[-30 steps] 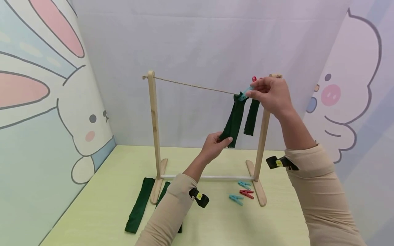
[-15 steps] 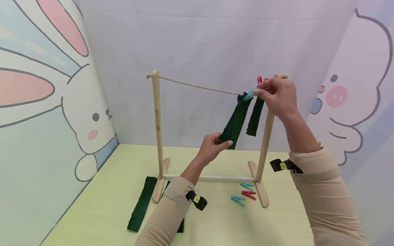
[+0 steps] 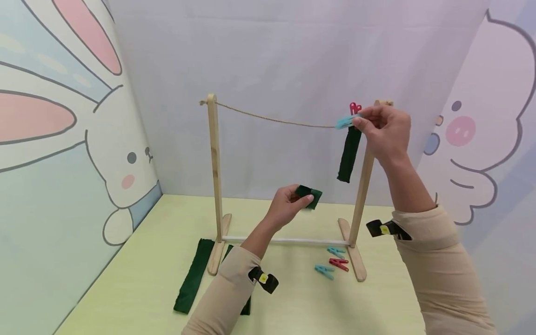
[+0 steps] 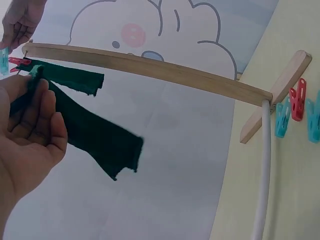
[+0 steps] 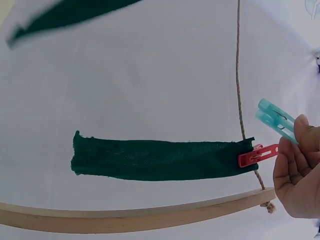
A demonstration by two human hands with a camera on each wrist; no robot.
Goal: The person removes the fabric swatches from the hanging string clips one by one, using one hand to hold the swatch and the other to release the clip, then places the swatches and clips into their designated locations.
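Note:
My left hand (image 3: 289, 205) pinches a dark green cloth strip (image 4: 100, 132) by one end. The strip's rest hangs loose, apart from the rope (image 3: 272, 120), and looks foreshortened in the head view. Up at the right part of the rope, my right hand (image 3: 385, 132) pinches a light blue clothespin (image 5: 276, 119) between thumb and fingers. No cloth is in that clothespin. Beside it, a second green strip (image 5: 160, 160) hangs from the rope, clipped by a red clothespin (image 5: 256, 155).
The rope spans two wooden posts (image 3: 215, 172) joined low down by a white rod (image 3: 305, 242). Two light blue clothespins (image 3: 324, 271) and one red clothespin (image 3: 339, 264) lie near the right foot. More green strips (image 3: 193, 277) lie at the left, one partly under my left forearm.
The strip in my left hand has come off the rope and out of the light blue clothespin. My right hand has shifted slightly right with the clothespin.

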